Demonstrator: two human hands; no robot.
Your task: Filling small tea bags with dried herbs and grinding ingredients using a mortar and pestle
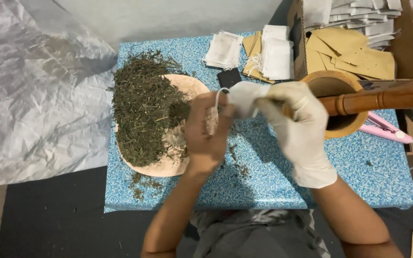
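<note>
A person's two hands meet over a blue speckled table (263,181), both pinching a small white drawstring bag (242,97) held just above the tabletop. The bare left hand (206,134) closes its fingers on the bag's lower edge, while the right hand (298,125), in a white glove, grips the bag's upper side and also clasps a wooden pestle (383,98) that runs off to the right. The bag sits between the hands, at the right rim of a pale round plate (168,165) heaped with dried green herbs (142,110). Just behind the gloved hand stands a wooden mortar (336,86), the pestle lying across its mouth. Stacks of empty white bags (223,50) lie at the table's far edge, beside a cardboard box (409,52) of brown envelopes. A pink handheld tool (385,129) rests by the mortar.
</note>
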